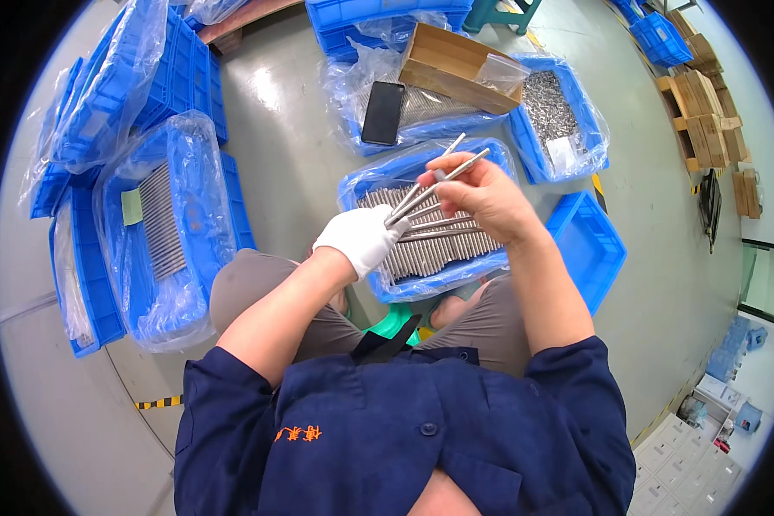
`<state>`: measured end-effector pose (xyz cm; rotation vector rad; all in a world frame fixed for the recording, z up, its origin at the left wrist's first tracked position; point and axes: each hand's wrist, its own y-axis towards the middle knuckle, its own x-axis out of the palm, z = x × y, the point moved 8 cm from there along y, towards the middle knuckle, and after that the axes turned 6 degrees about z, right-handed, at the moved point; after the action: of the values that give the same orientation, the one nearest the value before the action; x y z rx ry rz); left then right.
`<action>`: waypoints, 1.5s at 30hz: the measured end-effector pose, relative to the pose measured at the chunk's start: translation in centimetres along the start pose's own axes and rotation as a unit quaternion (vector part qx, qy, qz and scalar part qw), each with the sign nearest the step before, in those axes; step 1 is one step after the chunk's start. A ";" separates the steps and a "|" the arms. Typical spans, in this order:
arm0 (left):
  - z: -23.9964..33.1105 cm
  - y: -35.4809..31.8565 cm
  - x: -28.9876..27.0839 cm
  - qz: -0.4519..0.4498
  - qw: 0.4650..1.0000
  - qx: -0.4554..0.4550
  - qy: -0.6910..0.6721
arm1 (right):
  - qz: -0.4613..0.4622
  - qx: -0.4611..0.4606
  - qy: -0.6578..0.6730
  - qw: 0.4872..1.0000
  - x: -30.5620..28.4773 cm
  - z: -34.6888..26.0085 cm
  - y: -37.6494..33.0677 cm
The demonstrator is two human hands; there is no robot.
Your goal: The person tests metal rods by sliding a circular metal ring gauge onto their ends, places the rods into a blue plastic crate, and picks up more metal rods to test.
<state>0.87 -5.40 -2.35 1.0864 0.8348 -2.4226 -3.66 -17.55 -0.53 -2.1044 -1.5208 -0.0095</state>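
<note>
My left hand [363, 238], in a white glove, is closed around the near ends of several slim metal rods [419, 199]. The rods fan out to the right and away from me. My bare right hand [488, 199] has its fingers closed around the upper rods near their far ends. A small grey piece [440, 175] shows at its fingertips; I cannot make out what it is. Below both hands, a blue plastic crate [350, 191] lined with clear film holds many similar rods [434, 255] lying in rows.
Beyond it, a cardboard box [456, 64] and a black phone [382, 113] rest on another lined crate. A crate of small metal parts [548, 103] stands at the far right, a blue crate [586, 245] nearer. On the left, a lined crate [202, 215] holds rods beside stacked crates [176, 77].
</note>
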 end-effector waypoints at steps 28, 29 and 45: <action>2.5 -8.2 -6.5 0.037 0.789 0.144 -0.596 | 0.078 -0.221 0.174 0.957 -11.8 -8.1 -4.1; -0.8 -9.0 -8.1 0.099 0.847 0.083 -0.516 | 0.103 -0.218 0.171 0.955 -11.9 -8.1 -4.7; -38.0 -29.0 -16.5 0.282 0.833 -0.257 0.402 | 0.291 -0.117 0.068 0.947 -18.5 -3.6 -5.1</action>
<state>17.05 42.38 0.73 1.7996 1.1003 -1.1100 -13.86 -34.19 -1.04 -2.6083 -0.8040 -0.1227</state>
